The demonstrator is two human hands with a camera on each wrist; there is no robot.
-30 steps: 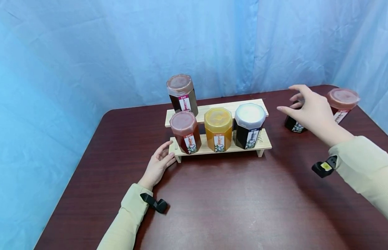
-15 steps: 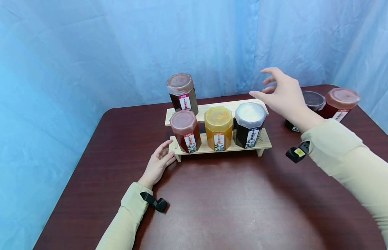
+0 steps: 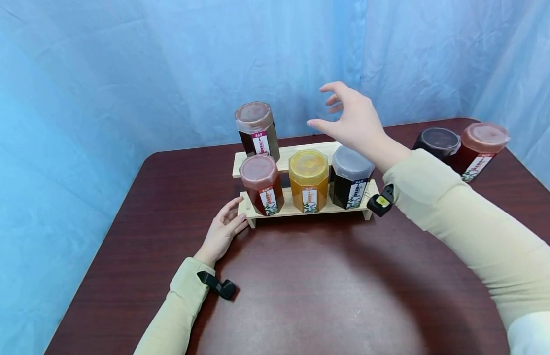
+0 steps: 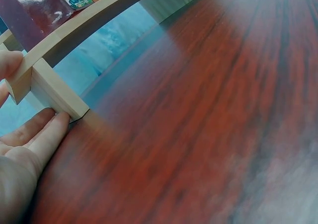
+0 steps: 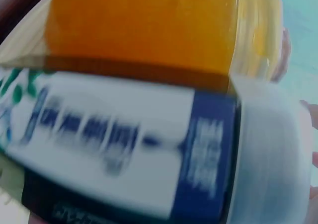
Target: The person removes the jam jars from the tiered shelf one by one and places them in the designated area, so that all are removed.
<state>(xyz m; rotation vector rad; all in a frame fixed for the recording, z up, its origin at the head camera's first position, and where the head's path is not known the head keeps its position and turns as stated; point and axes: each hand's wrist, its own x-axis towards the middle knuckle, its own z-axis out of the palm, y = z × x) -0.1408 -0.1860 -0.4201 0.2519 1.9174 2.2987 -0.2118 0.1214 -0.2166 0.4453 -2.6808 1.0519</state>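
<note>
Right hand [image 3: 352, 118] aloft above rack [image 3: 284, 158]

Thumb and fingers are spread. The left hand [image 3: 219, 234] grips the rack's left end. Four jars [image 3: 309, 180] stand on the rack; two more on the tabletop [image 3: 319, 281], at right.

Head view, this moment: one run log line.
left hand: touching rack, left end; right hand: raised, empty; upper shelf: one jar; lower shelf: three jars; table, right: two jars
</note>
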